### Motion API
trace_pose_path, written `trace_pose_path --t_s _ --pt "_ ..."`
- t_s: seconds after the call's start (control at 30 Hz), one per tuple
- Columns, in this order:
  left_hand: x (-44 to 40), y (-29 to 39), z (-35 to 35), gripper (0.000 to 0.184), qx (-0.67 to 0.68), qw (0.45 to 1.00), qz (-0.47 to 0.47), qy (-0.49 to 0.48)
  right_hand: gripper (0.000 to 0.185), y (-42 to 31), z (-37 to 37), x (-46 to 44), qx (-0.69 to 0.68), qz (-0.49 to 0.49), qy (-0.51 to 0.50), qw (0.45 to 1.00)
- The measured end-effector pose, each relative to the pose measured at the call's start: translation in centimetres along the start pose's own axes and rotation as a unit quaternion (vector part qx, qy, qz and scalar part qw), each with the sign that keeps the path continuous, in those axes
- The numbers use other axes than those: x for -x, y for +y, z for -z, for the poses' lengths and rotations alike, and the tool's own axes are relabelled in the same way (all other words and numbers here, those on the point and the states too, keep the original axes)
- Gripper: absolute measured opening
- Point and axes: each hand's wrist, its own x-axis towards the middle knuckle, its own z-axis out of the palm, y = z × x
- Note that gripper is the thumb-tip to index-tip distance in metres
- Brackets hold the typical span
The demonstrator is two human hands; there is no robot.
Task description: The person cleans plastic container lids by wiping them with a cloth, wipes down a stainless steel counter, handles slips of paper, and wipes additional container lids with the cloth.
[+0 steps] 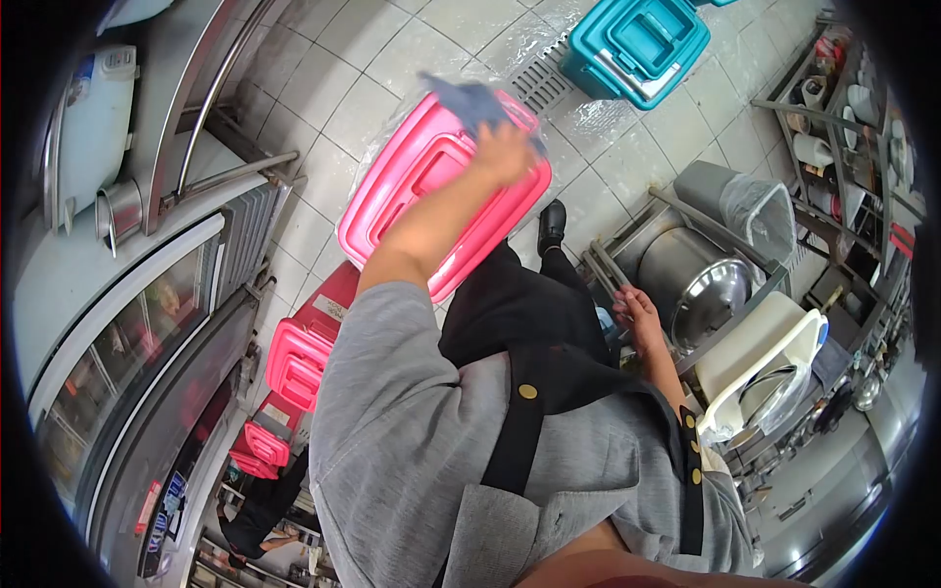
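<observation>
My left hand [505,155] is closed on a blue-grey cloth [469,106], which lies across the far end of a bright pink lid [417,211]. The hand and cloth are slightly blurred. Beneath them, the lid shows raised ridges and a wet-looking shine, and clear plastic sticks out along its far edge. On the right, my right hand [637,312] hangs beside a metal rack bar, its fingers loosely curled and partly apart. Nothing can be seen in it, and I cannot tell whether it touches the bar.
A teal lidded bin [637,44] stands on wet tiles by a floor drain [539,86]. To the right are a steel pot [676,265], a grey bin [706,186] and a white tub [750,353]. More pink lids [299,363] line the left, with another person [260,519] beyond.
</observation>
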Motion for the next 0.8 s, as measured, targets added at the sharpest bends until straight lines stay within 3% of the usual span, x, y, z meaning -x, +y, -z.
trace_pose_path --t_s 0.03,0.07,0.13,0.17,0.23,0.27,0.33,0.47,0.57,0.67,0.73,0.8 --pt "0.9 2.1 -1.1 0.029 -0.01 0.996 -0.087 0.021 0.036 0.2 0.2 -0.1 0.006 -0.005 0.004 1.0" --pt "0.8 2.2 -1.7 0.029 -0.012 0.995 -0.092 0.022 0.036 0.4 0.4 0.0 0.01 -0.012 0.009 1.0" --pt "1.2 1.4 -1.9 0.025 0.048 0.966 -0.244 0.065 0.036 0.6 0.8 0.2 0.008 0.005 0.011 1.0" --pt "0.3 -0.8 -1.2 0.028 0.044 0.97 -0.239 0.02 0.036 0.9 0.9 0.2 0.01 0.019 0.008 1.0" --pt "-2.3 -7.7 -0.5 0.028 0.102 0.994 -0.014 -0.027 0.037 1.5 1.3 0.3 0.006 0.015 0.022 1.0" --pt "-1.5 -10.4 3.3 0.036 0.152 0.986 0.063 -0.029 0.037 1.9 1.6 0.4 0.005 0.013 0.035 0.999" --pt "-1.4 -14.4 2.6 0.038 0.106 0.975 0.175 0.092 0.038 3.3 2.0 0.3 0.005 0.001 0.044 0.999" --pt "-0.6 -9.5 2.7 0.038 0.096 0.959 0.249 0.097 0.039 5.3 1.7 0.5 0.007 -0.013 0.047 0.999" --pt "-0.2 -3.7 1.2 0.033 -0.013 0.999 0.017 0.041 0.038 5.2 0.4 0.6 0.009 -0.023 0.017 1.0" --pt "1.9 3.3 -2.0 0.024 -0.017 0.989 -0.149 0.015 0.039 4.1 -0.4 0.7 0.028 -0.024 0.003 0.999" --pt "3.9 5.4 -5.2 0.022 -0.046 0.961 -0.265 0.057 0.038 3.1 -0.5 1.0 0.023 -0.007 0.008 1.0" --pt "3.8 5.4 -5.8 0.022 -0.079 0.963 -0.255 0.04 0.038 2.4 0.0 0.9 0.025 0.01 0.012 1.0"
